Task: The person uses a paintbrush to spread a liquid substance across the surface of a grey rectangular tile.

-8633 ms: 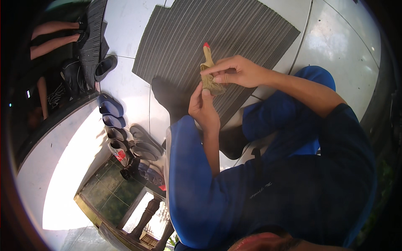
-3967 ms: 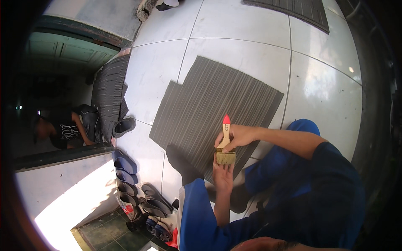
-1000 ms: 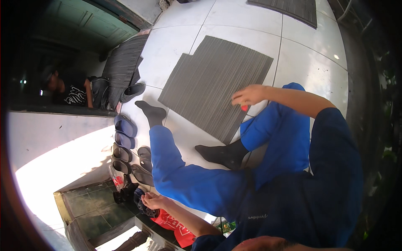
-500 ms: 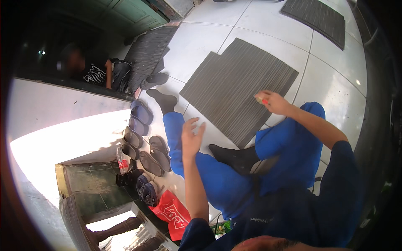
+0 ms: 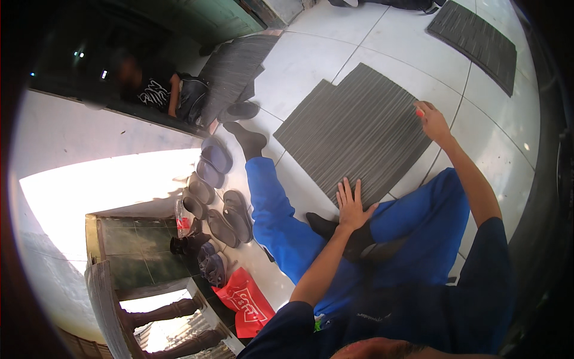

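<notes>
A dark grey ribbed mat (image 5: pixel 353 128) with a notch cut from its far left corner lies flat on the tiled floor. My left hand (image 5: pixel 354 212) rests on the mat's near edge, fingers spread and holding nothing. At the right edge of the mat, my right hand (image 5: pixel 434 125) is closed around a small red object (image 5: pixel 420 113). Its kind cannot be made out, since my fingers cover most of it. My left sock foot (image 5: pixel 248 140) is stretched out left of the mat, and my other foot is tucked near its close edge.
Another ribbed mat piece (image 5: pixel 475 42) lies at the far right. Several sandals and shoes (image 5: pixel 230 218) line the left, near a red bag (image 5: pixel 245 302) and a clear bottle (image 5: pixel 183 218). A person (image 5: pixel 155 93) sits in the doorway beside more dark matting (image 5: pixel 239 66).
My left hand has come down from the air onto the mat's near edge. My right hand has moved from over the mat to its right edge, still holding the red object.
</notes>
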Demonstrator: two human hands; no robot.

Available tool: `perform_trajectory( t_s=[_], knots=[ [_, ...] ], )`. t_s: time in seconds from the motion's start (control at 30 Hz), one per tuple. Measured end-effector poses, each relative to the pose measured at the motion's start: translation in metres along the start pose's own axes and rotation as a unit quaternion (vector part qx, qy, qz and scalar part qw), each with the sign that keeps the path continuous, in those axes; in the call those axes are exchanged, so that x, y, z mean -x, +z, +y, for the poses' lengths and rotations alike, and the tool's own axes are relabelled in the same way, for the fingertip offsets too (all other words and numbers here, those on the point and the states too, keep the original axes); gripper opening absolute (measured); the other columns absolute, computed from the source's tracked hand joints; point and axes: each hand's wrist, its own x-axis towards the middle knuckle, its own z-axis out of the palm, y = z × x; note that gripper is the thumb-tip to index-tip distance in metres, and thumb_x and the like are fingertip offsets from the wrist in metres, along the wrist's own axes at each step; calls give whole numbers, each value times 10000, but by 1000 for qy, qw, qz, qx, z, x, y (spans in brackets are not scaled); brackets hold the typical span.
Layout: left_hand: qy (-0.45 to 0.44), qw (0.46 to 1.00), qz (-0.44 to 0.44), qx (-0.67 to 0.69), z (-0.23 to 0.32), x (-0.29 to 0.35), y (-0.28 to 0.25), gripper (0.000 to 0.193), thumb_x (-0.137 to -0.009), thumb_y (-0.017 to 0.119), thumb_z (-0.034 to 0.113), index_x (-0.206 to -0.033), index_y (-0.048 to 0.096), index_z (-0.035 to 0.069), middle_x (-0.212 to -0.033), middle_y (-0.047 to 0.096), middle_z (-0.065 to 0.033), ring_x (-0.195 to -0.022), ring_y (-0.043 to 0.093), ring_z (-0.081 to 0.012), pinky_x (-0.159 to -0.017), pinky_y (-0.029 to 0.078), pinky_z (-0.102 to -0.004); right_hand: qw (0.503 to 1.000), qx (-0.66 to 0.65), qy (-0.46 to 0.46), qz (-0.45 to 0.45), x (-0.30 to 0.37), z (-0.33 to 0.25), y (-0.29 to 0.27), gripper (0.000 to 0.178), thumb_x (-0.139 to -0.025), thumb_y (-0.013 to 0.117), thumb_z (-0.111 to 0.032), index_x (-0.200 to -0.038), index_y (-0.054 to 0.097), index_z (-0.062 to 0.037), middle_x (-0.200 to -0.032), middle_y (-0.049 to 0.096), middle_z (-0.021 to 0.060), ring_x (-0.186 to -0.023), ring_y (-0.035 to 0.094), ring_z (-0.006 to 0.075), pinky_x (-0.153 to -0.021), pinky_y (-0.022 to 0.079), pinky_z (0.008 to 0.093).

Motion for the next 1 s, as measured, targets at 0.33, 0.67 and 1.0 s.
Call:
perform_trajectory(
  t_s=[0.33, 0.67, 1.0],
  knots=[
    [22, 997, -34, -64, 0, 3, -13, 1169, -911, 659, 698, -1679, 84, 31, -1674, -69, -405, -1544, -40, -615, -1220, 113, -721, 959, -47, -190, -206, 62, -71, 73, 462, -930, 593, -27, -1342, 631, -232, -1434, 617, 90, -1223, 666, 318, -916, 616, 412],
    [8, 998, -35, -50, 4, 7, -17, 1121, -899, 765, 488, -1681, 89, 52, -1681, -52, -391, -1539, -22, -625, -1218, 106, -728, 994, -60, 46, 76, 23, 0, 49, 527, -891, 563, 70, -1356, 617, -173, -1385, 651, 136, -1224, 640, 407, -1008, 541, 463],
    [4, 1000, 9, -23, 16, 7, -22, 1051, -844, 826, 414, -1647, 243, 66, -1688, 66, -328, -1532, 59, -615, -1209, 174, -739, 967, -120, -152, -164, 37, -65, 66, 559, -830, 711, -20, -1356, 642, -195, -1505, 576, 98, -1329, 599, 326, -1058, 547, 427]
  ],
)
